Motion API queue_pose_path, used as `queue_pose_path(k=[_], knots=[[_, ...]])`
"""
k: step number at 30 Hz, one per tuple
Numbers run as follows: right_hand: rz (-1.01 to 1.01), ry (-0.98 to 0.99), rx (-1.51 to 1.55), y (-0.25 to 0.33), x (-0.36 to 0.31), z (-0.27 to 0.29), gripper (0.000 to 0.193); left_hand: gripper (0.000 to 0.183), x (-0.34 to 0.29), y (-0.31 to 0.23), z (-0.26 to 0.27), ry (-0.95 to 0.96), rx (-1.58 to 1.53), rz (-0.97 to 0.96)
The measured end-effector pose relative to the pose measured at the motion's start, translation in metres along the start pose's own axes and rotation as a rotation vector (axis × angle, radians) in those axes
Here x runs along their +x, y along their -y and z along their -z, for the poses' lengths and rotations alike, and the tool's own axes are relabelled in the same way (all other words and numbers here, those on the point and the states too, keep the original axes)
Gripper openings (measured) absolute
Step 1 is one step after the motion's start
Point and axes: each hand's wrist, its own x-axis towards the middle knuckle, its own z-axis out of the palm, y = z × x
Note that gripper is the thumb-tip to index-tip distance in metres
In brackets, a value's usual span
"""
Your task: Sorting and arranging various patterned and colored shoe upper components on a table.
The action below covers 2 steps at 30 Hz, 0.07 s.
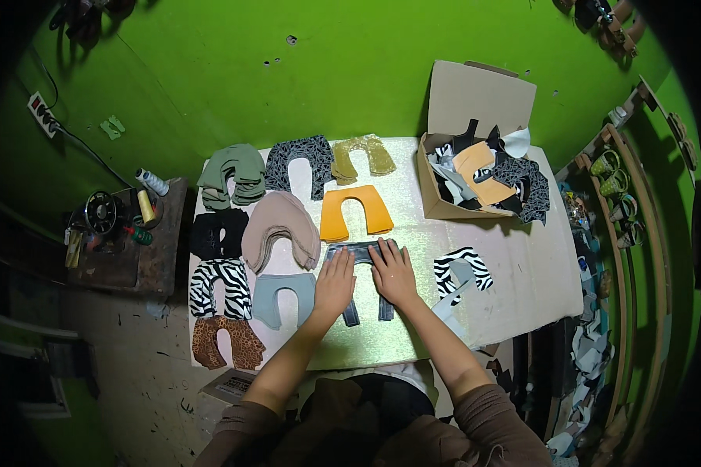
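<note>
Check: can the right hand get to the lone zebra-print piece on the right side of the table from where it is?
Probably yes. The right hand lies flat on the grey denim piece, and the zebra-print piece lies just to its right on the table, with only bare surface between them.

Left hand point(334, 284) and right hand point(394, 272) lie flat on the grey-blue U-shaped piece point(364, 282), hiding most of its mid section; only the top edge and two leg ends show. Cardboard box point(475, 101): contents piled up, lower pieces covered by upper ones, can't count them. Beige stack point(280, 229): no. of layers too fine to tell. Sewing machine point(101, 214) in shadow, detail unclear. Bench point(522, 257) near edge hidden by the person's arms and lap. Elbows cut off by bottom edge. Shoe rack point(623, 202) at right warped and dark, items small.
</note>
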Motion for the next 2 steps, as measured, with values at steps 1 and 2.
queue_pose_path(k=[1,2], knots=[[-0.002,-0.011,0.007,-0.0017,-0.0005,-0.0008,0.045,0.055,-0.0008,-0.0018,-0.0011,0.008,0.012,0.018],[0.009,-0.005,0.026,-0.0037,-0.0021,-0.0015,0.046,0.055,-0.0038,-0.0037,-0.0025,0.017,0.024,0.039]])
